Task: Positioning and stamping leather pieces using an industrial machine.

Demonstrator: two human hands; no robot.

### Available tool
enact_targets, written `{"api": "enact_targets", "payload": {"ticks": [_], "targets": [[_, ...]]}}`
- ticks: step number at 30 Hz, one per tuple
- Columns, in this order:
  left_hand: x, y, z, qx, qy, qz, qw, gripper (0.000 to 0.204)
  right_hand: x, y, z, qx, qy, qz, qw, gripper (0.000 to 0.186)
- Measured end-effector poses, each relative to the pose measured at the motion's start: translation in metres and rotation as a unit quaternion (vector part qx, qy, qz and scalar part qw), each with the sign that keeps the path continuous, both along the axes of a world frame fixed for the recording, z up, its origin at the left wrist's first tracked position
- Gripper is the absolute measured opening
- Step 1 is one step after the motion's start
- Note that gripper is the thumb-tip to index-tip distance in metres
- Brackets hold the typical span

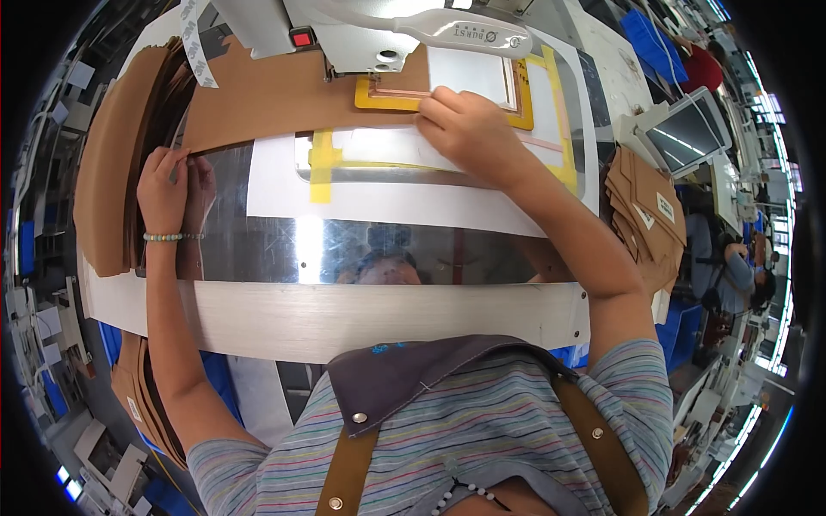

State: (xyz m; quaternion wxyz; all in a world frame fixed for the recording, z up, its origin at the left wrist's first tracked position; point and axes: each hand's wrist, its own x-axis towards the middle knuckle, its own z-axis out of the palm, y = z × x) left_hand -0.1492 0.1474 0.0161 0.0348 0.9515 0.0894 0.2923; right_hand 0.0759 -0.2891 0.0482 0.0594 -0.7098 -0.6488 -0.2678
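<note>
A long flat brown panel (284,97), like leather or card, lies across the worktable under the sewing machine head (370,47). My left hand (165,191) pinches the panel's near left corner between thumb and fingers. At its right end, my right hand (469,129) has its fingers curled closed on the near corner; the fingertips are partly hidden. That end lies over a yellow-edged frame (391,101) with a white window (469,73). Below sits a clear template (379,161) fixed with yellow tape (321,168) on a white sheet (280,185).
A tall stack of brown panels (120,163) stands close by my left hand. More brown pieces with white labels (645,211) lie at the right edge, near a tilted screen (688,133). A white handle-shaped device (465,33) hangs above the frame. The polished metal plate (413,254) is reflective.
</note>
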Motion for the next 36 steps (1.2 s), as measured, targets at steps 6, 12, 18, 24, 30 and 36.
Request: {"api": "enact_targets", "payload": {"ticks": [6, 12, 18, 24, 30, 36], "targets": [[0.066, -0.056, 0.003, -0.004, -0.01, -0.11, 0.994, 0.016, 0.016, -0.084, 0.011, -0.057, -0.026, -0.037, 0.997, 0.017], [0.112, -0.117, 0.008, 0.04, -0.001, -0.234, 0.972, 0.018, 0.043, -0.148, 0.007, -0.09, -0.042, -0.117, 0.988, 0.013], [0.1, -0.144, 0.017, 0.073, 0.072, -0.267, 0.958, 0.031, 0.028, -0.179, -0.01, -0.046, 0.012, -0.247, 0.968, 0.026], [0.088, -0.157, 0.009, 0.037, 0.097, -0.213, 0.972, 0.048, 0.004, -0.192, -0.02, 0.023, 0.132, -0.327, 0.935, 0.054], [0.08, -0.154, 0.003, 0.042, 0.159, -0.175, 0.971, 0.052, 0.0, -0.195, -0.029, 0.0, 0.133, -0.331, 0.934, 0.055], [0.079, -0.152, 0.0, 0.032, 0.166, -0.173, 0.97, 0.052, 0.011, -0.195, -0.018, 0.039, 0.111, -0.293, 0.949, 0.037]]}}
